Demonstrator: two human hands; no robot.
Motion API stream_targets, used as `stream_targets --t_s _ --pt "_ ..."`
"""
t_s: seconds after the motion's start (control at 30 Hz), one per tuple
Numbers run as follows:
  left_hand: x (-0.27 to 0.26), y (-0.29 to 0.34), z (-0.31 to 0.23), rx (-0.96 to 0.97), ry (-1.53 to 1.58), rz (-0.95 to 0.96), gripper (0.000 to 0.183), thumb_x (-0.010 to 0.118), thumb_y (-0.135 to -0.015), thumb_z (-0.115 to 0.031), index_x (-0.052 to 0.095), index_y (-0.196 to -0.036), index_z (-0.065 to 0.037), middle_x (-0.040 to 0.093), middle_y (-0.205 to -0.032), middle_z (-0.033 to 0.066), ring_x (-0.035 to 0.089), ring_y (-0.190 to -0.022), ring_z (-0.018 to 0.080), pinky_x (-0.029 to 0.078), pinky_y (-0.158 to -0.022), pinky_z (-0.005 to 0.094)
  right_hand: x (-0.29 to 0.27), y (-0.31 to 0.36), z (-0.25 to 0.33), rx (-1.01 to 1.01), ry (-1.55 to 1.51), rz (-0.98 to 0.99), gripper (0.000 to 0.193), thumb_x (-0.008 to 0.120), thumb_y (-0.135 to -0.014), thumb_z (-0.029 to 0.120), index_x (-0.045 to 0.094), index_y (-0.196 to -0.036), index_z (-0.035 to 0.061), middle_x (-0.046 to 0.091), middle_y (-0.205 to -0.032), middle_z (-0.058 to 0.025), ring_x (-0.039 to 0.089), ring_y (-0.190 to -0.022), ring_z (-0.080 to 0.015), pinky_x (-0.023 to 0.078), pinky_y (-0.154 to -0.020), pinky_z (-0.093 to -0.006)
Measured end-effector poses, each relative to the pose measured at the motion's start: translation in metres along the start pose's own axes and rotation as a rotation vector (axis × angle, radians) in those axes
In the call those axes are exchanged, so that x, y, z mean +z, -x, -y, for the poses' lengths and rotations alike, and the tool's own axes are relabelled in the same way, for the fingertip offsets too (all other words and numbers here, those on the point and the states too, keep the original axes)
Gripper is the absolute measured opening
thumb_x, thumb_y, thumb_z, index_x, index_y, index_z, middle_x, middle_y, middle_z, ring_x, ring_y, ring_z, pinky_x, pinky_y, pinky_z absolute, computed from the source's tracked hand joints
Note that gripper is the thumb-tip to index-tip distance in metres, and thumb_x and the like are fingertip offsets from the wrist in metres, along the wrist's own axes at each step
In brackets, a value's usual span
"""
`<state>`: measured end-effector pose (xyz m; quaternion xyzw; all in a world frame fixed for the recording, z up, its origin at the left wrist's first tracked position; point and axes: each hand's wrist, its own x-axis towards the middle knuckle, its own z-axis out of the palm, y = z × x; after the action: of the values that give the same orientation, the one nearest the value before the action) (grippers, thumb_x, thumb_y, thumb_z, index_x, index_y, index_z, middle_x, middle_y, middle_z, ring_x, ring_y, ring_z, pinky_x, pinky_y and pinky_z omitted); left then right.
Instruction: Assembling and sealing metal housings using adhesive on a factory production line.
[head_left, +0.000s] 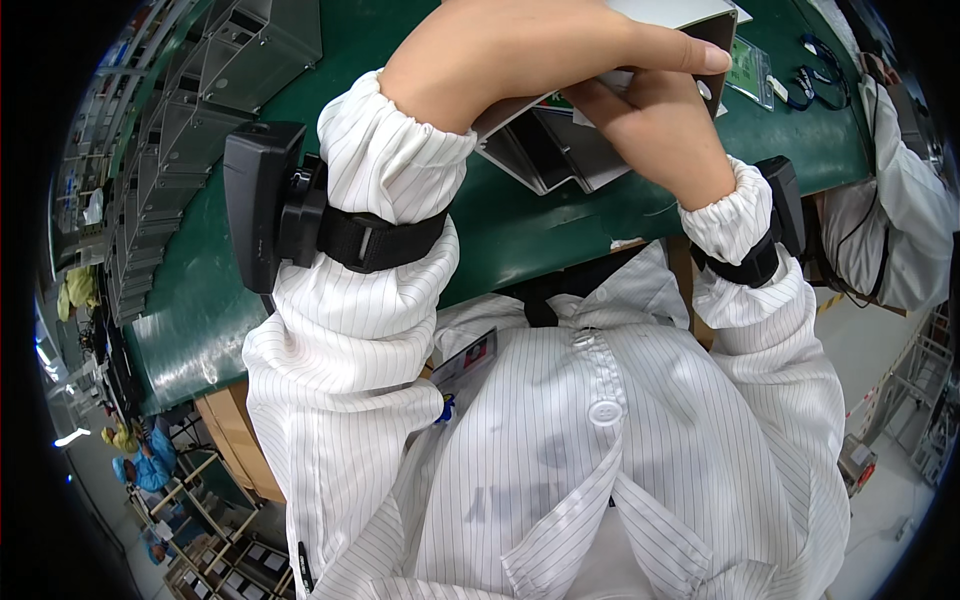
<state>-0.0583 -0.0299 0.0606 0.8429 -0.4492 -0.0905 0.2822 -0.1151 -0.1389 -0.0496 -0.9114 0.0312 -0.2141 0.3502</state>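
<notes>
A grey metal casing [590, 160] with an open, angular frame sits on the green table at the upper middle. My left hand [530, 50] reaches across its top, the thumb stretched along to the right wall; its other fingers run behind the casing or out of the picture. Below it, my right hand [665, 125] is closed about the casing's near right side, with the thumb pointing left into the opening. Its remaining fingers are covered by my left hand and the casing. A white panel [675, 10] shows at the casing's top.
Similar grey casings [180, 150] stand in a row along the table's left side. A clear badge holder [748, 72] and a dark blue lanyard [815, 80] lie at the right. Someone's white sleeve [900, 210] is at the right edge. A cardboard box [238, 435] stands below the green table [200, 330].
</notes>
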Motion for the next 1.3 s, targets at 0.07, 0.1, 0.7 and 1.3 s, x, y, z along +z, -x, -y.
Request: stream_targets --t_s 0.07,0.1,0.7,1.3 --pt "-0.002 -0.003 0.006 0.001 -0.002 0.026 0.101 0.061 -0.06 -0.066 0.04 -0.128 0.006 0.051 -0.101 0.0322 0.049 -0.098 0.0434 0.04 -0.083 0.0472 0.001 0.0 0.001 -0.014 -0.005 -0.018 0.022 0.061 -0.078 0.022 0.064 -0.075 0.0005 0.062 -0.064 -0.0145 0.061 -0.058 -0.0301 0.048 -0.054 -0.0357" --pt "-0.002 -0.004 0.009 0.007 0.0 0.055 0.101 0.061 -0.06 -0.066 0.04 -0.128 0.005 0.051 -0.101 0.0323 0.049 -0.098 0.0436 0.04 -0.083 0.0472 0.001 0.001 0.001 -0.024 -0.005 -0.037 0.022 0.06 -0.078 0.022 0.064 -0.075 0.0005 0.062 -0.065 -0.0146 0.061 -0.059 -0.0303 0.048 -0.054 -0.0358" --pt "-0.005 0.004 -0.001 -0.012 0.076 0.028 0.098 0.063 -0.061 -0.064 0.041 -0.126 0.005 0.051 -0.096 0.0284 0.051 -0.094 0.0408 0.042 -0.078 0.0447 0.0 0.001 0.003 0.005 0.003 -0.031 0.021 0.061 -0.078 0.021 0.066 -0.077 0.0004 0.064 -0.067 -0.0152 0.061 -0.059 -0.0305 0.05 -0.057 -0.0355" --pt "-0.003 0.005 0.018 0.037 0.081 -0.035 0.101 0.064 -0.061 -0.064 0.038 -0.128 0.008 0.05 -0.104 0.0306 0.051 -0.099 0.0405 0.041 -0.085 0.0416 0.004 0.0 -0.008 -0.01 -0.061 -0.072 0.021 0.061 -0.078 0.023 0.066 -0.076 0.0031 0.06 -0.059 -0.0164 0.059 -0.053 -0.0304 0.047 -0.051 -0.0353"
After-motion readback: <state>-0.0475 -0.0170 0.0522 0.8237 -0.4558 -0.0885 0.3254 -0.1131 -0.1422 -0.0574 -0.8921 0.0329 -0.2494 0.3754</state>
